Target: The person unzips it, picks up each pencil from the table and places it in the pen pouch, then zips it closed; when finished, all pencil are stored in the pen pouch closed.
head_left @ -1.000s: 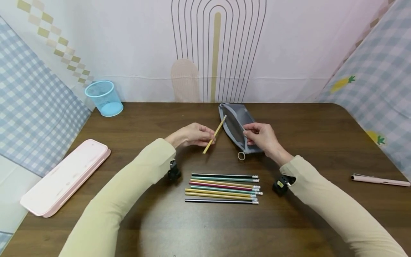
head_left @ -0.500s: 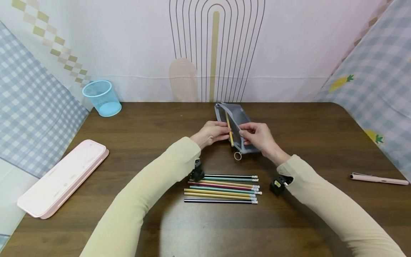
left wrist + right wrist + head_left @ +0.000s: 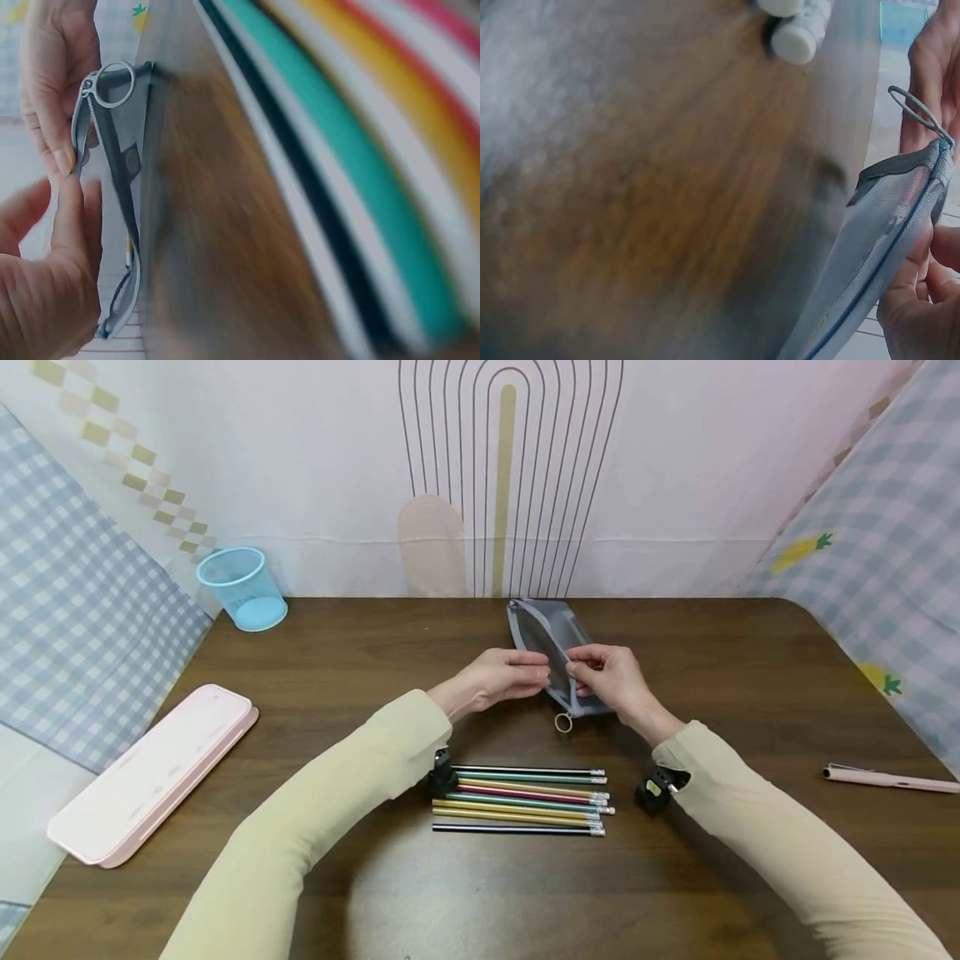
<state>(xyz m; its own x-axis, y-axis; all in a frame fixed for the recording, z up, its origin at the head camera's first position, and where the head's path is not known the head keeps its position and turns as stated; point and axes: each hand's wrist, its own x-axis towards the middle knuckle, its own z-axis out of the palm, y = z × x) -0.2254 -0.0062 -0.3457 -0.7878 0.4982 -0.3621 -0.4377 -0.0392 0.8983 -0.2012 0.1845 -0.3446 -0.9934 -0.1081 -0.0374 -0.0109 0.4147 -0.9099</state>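
Observation:
A grey zip pouch (image 3: 561,620) lies at the far middle of the table, its mouth gaping and a ring hanging from the zip. My right hand (image 3: 617,681) pinches the near edge of that mouth. At its left side my left hand (image 3: 501,677) holds nothing; its fingers extend straight to the opening. In the left wrist view a short yellow bit of a pencil (image 3: 128,247) shows inside the pouch; the rest is hidden. Below the hands several pencils (image 3: 517,816), black, green, gold and red, lie side by side, eraser ends to the right.
A pink pencil case (image 3: 153,772) lies at the left. Behind it stands a light blue mesh cup (image 3: 243,589). A pink pen (image 3: 888,779) rests at the far right. A fabric backdrop (image 3: 337,460) hangs along the table's back edge.
My left hand has carried a yellow pencil rightward into the pouch and let go of it; the hand has since drawn slightly down. My right hand still holds the pouch edge.

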